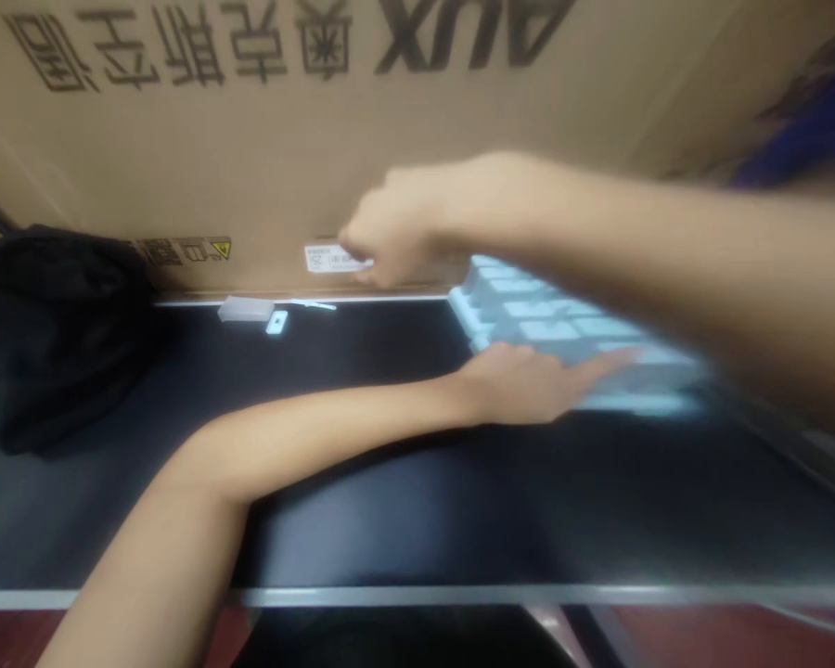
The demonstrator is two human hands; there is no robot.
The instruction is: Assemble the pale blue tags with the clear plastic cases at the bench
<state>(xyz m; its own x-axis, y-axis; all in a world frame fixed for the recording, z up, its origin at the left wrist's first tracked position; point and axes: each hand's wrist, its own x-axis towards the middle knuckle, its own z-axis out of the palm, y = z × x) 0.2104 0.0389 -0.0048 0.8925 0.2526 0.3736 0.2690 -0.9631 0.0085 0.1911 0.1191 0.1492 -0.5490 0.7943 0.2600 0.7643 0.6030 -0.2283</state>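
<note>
My left hand (pixel 519 382) reaches in from the lower left and rests against the near side of a light-blue moulded tray (pixel 546 329) with square raised blocks. One finger is stretched out along the tray; the others look bent and are partly hidden. My right hand (pixel 396 232) comes across from the right, above the tray, with its fingers curled into a pinch. Just beside its fingertips is a white printed label (pixel 327 259), in front of or on the cardboard box (pixel 264 167); whether the fingers hold it I cannot tell. Motion blurs both arms.
The large box stands along the back of the black table (pixel 362 501). A black cloth or bag (pixel 56 334) lies at the left. Near the box are a small pale block (pixel 246 309), a small white tag (pixel 276 322) and a thin white strip (pixel 313 303). Something blue (pixel 814 134) is blurred at the upper right.
</note>
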